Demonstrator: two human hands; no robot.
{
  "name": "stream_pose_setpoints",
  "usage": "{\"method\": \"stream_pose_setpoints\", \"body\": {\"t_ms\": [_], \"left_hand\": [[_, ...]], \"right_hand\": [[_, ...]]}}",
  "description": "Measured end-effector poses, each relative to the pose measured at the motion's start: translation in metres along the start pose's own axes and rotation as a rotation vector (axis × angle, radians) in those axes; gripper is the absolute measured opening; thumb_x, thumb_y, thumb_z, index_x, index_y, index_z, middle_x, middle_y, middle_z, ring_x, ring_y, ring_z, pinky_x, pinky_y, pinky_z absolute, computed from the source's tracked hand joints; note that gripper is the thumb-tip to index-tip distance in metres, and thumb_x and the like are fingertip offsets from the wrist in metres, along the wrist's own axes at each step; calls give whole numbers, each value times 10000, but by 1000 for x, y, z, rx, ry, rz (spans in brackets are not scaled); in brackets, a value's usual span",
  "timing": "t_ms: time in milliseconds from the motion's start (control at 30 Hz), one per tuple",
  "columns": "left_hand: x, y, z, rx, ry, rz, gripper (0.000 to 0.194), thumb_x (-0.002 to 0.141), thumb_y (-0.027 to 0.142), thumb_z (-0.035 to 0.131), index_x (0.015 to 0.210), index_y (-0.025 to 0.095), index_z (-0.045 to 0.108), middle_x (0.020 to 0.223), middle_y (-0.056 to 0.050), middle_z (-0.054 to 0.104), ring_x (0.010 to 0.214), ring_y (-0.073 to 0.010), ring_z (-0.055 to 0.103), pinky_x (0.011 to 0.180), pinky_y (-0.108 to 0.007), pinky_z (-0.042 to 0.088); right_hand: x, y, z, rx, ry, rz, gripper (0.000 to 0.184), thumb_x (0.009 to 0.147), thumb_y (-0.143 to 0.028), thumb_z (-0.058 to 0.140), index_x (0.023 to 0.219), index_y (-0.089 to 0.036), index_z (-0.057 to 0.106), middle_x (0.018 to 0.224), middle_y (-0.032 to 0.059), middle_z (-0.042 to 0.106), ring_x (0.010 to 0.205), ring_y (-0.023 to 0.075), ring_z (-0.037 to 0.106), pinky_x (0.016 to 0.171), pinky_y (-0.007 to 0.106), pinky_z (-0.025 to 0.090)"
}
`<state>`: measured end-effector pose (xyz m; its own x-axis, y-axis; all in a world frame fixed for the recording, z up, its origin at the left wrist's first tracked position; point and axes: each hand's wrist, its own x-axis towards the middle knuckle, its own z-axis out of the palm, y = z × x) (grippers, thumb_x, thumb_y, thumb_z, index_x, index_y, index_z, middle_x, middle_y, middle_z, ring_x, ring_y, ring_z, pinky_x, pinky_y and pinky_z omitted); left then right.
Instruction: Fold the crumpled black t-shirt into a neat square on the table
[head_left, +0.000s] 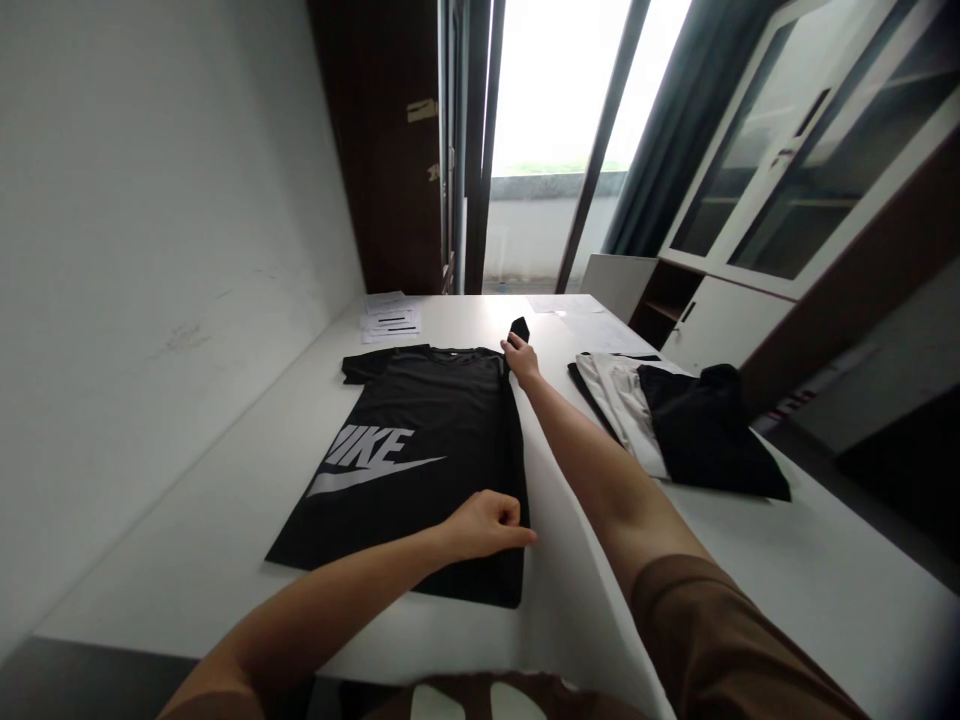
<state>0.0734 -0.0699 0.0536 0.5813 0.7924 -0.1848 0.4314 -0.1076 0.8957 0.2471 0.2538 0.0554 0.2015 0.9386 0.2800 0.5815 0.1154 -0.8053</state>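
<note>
A black T-shirt (457, 400) with a grey NIKE print lies spread on the white table (225, 510), its collar at the far end. My right hand (520, 358) reaches to the shoulder on the right and pinches the cloth there, with the black sleeve sticking out beyond the fingers. Closer to me, my left hand (484, 525) is closed at the right side edge of the shirt, thumb pointing right. The fingertips of this hand are partly hidden, but they appear to grip the edge.
A pile of folded black and white clothes (697, 430) lies to the right of my right arm. Papers (391, 318) lie at the far left of the table, and more sheets (592, 325) at the far right. A wall borders the left side; a white cabinet (795, 160) stands beyond on the right.
</note>
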Motion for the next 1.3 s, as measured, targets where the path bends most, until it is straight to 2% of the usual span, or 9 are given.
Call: {"method": "stream_pose_setpoints", "body": {"t_ms": [100, 267, 400, 533, 667, 800, 1000, 1133, 1300], "left_hand": [[-13, -2, -17, 4, 4, -12, 232, 792, 265, 730, 987, 173, 646, 621, 90, 546, 571, -89, 478, 577, -212, 352], [-50, -6, -51, 35, 27, -14, 665, 845, 156, 570, 1497, 264, 499, 654, 106, 572, 581, -98, 591, 658, -209, 458], [-70, -9, -66, 182, -69, -107, 449, 871, 159, 496, 1268, 223, 694, 668, 59, 611, 593, -116, 624, 626, -215, 457], [-75, -10, -73, 475, -11, -79, 213, 929, 312, 569, 977, 218, 754, 674, 27, 660, 627, -134, 611, 608, -232, 391], [-74, -16, -73, 609, 12, -76, 300, 936, 513, 627, 917, 233, 735, 708, 15, 688, 658, -160, 631, 598, -256, 349], [-69, -26, -67, 712, 38, -36, 255, 940, 492, 643, 909, 245, 697, 775, 6, 705, 714, -188, 652, 630, -270, 377], [-57, -28, -59, 874, 117, 71, 170, 990, 354, 575, 933, 214, 653, 939, -54, 696, 903, -231, 653, 798, -329, 476], [-50, -28, -50, 931, 98, 256, 294, 971, 373, 613, 1218, 219, 652, 1266, -117, 647, 1217, -296, 566, 1053, -427, 437], [-49, -38, -38, 891, 0, 402, 602, 1026, 500, 507, 1570, 261, 410, 1663, -109, 347, 1539, -332, 277, 1263, -559, 170]], "right_hand": [[7, -19, 18, 12, -43, -21, 578, 991, -431, 523, 1497, -153, 557, 1491, 112, 582, 1379, 260, 548, 1160, 404, 412], [11, -61, 55, 15, -55, -81, 531, 1029, -399, 469, 1509, -187, 550, 1487, 75, 591, 1390, 263, 540, 1181, 408, 389], [-11, -96, 90, -8, -161, -251, 563, 1061, -415, 446, 1568, -173, 471, 1559, 80, 514, 1463, 238, 453, 1216, 375, 336], [-48, -110, 120, -205, -465, -400, 613, 966, -462, 659, 1521, -227, 548, 1618, 71, 433, 1525, 261, 351, 1220, 357, 326], [-76, -102, 130, -328, -639, -496, 447, 959, -447, 667, 1378, -292, 684, 1485, 28, 593, 1406, 261, 515, 1153, 328, 403], [-88, -87, 122, -360, -511, -453, 329, 1023, -366, 523, 1234, -274, 759, 1251, 27, 736, 1173, 237, 661, 1002, 284, 480], [-91, -56, 97, -492, -264, -306, 364, 1044, -348, 430, 1116, -240, 770, 1146, 84, 733, 1103, 253, 631, 916, 311, 492], [-81, -33, 87, -558, -211, -235, 357, 1035, -334, 426, 1088, -230, 764, 1151, 119, 691, 1167, 283, 568, 963, 353, 486], [-61, -16, 96, -599, -297, -228, 347, 1000, -346, 506, 1265, -219, 690, 1301, 140, 629, 1241, 310, 533, 1043, 409, 448]]}}
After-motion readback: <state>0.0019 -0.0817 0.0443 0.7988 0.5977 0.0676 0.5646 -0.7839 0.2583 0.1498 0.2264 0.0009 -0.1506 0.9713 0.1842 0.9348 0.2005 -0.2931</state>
